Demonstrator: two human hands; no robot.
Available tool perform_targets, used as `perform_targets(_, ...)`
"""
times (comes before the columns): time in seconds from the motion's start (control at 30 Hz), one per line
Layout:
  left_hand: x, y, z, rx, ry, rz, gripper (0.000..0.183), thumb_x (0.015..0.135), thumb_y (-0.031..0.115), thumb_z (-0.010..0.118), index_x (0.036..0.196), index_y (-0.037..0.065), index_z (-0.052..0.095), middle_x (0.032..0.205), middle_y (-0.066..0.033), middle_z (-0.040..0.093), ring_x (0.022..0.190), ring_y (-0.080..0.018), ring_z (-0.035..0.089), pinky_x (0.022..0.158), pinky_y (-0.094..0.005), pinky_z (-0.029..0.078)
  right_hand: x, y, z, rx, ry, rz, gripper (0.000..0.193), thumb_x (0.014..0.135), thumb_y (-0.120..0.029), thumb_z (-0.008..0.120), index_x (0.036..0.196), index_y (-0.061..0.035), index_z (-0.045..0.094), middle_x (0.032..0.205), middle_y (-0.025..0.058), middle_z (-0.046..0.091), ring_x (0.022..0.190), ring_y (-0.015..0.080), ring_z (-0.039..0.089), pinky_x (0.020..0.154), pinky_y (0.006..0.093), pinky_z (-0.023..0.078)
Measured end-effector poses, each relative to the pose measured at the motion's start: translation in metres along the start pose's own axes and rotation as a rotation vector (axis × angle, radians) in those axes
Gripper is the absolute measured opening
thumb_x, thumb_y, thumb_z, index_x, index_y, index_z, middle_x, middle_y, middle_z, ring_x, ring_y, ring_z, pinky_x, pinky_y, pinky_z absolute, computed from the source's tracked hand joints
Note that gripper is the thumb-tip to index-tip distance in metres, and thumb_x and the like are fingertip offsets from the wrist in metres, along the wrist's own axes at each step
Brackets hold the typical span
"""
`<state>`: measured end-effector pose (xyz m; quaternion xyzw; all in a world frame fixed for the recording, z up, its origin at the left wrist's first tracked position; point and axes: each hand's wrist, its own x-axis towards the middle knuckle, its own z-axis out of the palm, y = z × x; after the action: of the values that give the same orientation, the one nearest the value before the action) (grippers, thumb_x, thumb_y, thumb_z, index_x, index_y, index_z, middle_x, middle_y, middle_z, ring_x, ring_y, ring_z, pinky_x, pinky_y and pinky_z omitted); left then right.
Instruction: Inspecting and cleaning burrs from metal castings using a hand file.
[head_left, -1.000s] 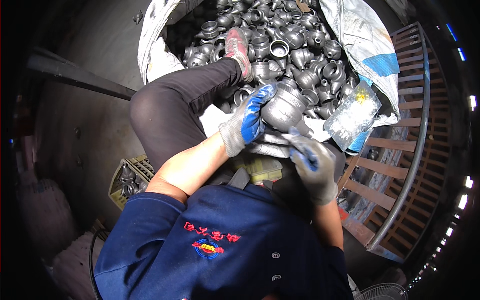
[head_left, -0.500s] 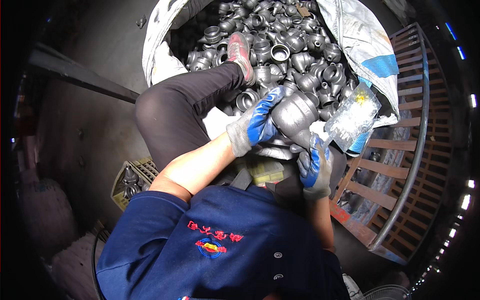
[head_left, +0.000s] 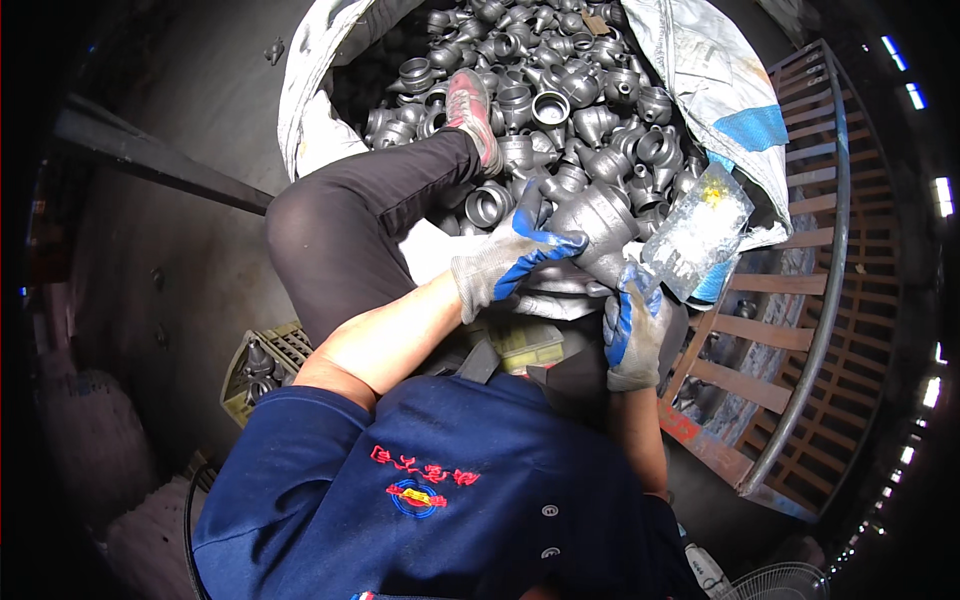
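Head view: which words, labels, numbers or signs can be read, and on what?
Navy shirt: clear red stitched characters, not copied here.
Round emblem below them: lettering too small to read.
Brown rack: marks on its red patch too blurred.
Held metal fitting: no lettering legible.

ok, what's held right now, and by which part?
A gray metal fitting: left hand at its rounded body's side, right hand at its narrow end.

Room above parts (head_left: 580,88) in sack (head_left: 700,60); shoe (head_left: 470,108) obstructs left, plate (head_left: 698,232) near right.
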<state>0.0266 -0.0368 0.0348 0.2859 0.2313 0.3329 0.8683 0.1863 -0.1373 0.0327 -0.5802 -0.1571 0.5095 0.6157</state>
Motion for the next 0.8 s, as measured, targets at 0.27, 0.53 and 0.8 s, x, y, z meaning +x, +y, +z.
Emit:
perform_targets(0.27, 0.024, -0.008, -0.016, -0.767, -0.093, -0.090, 0.045, 0.093, 0.033, 0.047, 0.123, 0.001, 0.045, 0.122, -0.0182, 0.052, 0.112, -0.0300, 0.052, 0.098, -0.0456, 0.041, -0.019, -0.012, 0.028, -0.294, -0.128, -0.306, 0.041, 0.079, 0.003, 0.064, 0.117, 0.0099, 0.050, 0.103, 0.0079, 0.057, 0.085, 0.0091, 0.052, 0.078, 0.0235, 0.046)
perform_targets(0.53, 0.033, -0.012, -0.035, -0.837, -0.137, -0.108, 0.042, 0.093, 0.035, 0.039, 0.113, 0.000, 0.051, 0.107, -0.0176, 0.060, 0.099, -0.0283, 0.059, 0.089, -0.0451, 0.047, -0.034, -0.008, 0.034, -0.227, -0.309, -0.259, 0.048, 0.078, 0.005, 0.063, 0.123, 0.0076, 0.047, 0.101, 0.0069, 0.058, 0.078, 0.0066, 0.052, 0.069, 0.0211, 0.046)
perform_targets(0.8, 0.026, -0.011, -0.032, -0.742, -0.092, -0.015, 0.039, 0.095, 0.030, 0.034, 0.116, 0.001, 0.049, 0.106, -0.0149, 0.060, 0.098, -0.0260, 0.060, 0.087, -0.0418, 0.050, -0.042, -0.010, 0.039, -0.247, -0.348, -0.221, 0.048, 0.077, 0.007, 0.063, 0.122, 0.0063, 0.048, 0.100, 0.0064, 0.058, 0.075, 0.0052, 0.051, 0.065, 0.0190, 0.045)
